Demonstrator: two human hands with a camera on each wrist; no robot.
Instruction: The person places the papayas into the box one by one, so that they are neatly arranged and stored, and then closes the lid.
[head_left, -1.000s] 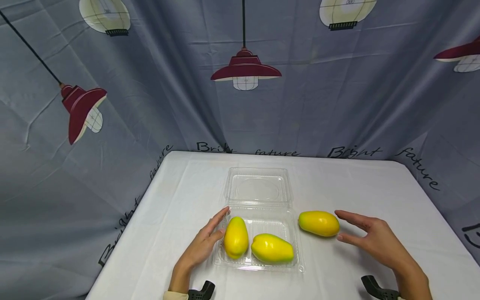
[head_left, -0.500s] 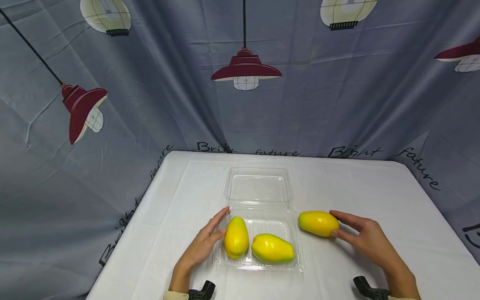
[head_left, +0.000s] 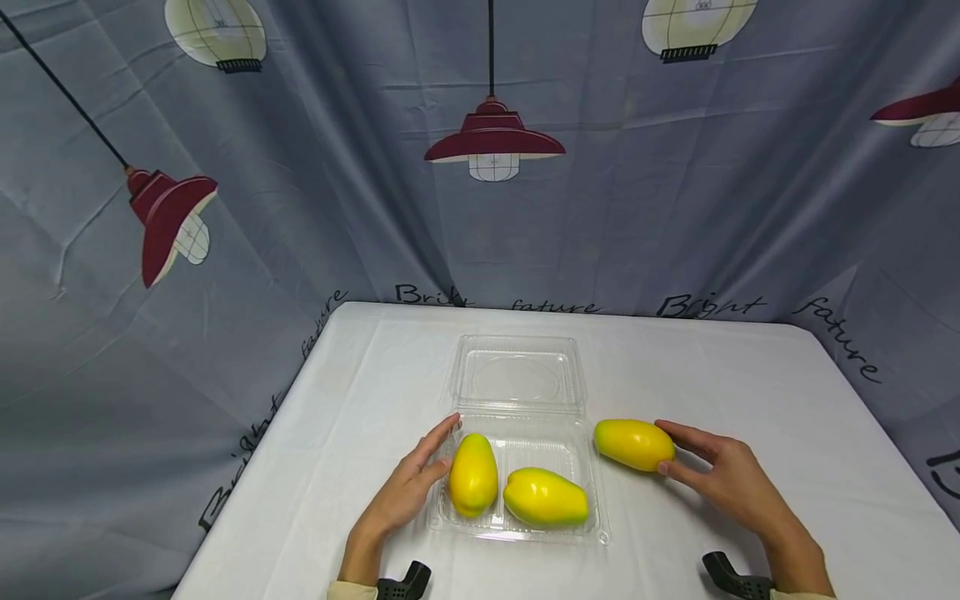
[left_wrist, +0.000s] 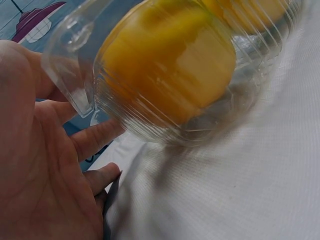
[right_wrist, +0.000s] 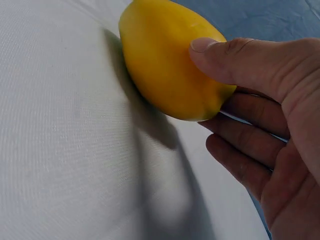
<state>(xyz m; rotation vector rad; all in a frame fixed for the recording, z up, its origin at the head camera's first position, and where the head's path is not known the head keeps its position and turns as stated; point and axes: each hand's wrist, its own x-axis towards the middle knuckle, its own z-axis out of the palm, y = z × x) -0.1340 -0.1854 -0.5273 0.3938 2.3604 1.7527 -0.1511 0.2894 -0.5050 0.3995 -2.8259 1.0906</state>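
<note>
My right hand (head_left: 731,479) pinches the near end of a smooth, yellow oblong fruit (head_left: 633,444), papaya- or mango-like with a greenish tip. In the right wrist view, the thumb (right_wrist: 225,60) presses one side and the other fingers reach round behind. Whether the fruit has left the cloth I cannot tell. Two similar fruits, one upright-lying (head_left: 472,475) and one slanting (head_left: 546,497), sit in the base of a clear plastic clamshell box (head_left: 525,431). My left hand (head_left: 405,492), fingers mostly extended, rests against the box's left side; its fingertips are partly hidden in the left wrist view.
The box's hinged lid (head_left: 516,372) lies folded back, away from me. A white cloth (head_left: 360,383) covers the table. Behind stands a grey-blue curtain (head_left: 337,167) printed with lamps and lettering. Dark wrist mounts (head_left: 405,581) sit at both wrists.
My right hand has moved left from beside the loose fruit and taken hold of it. The fruit has shifted slightly left. My left hand and the box stay where they were.
</note>
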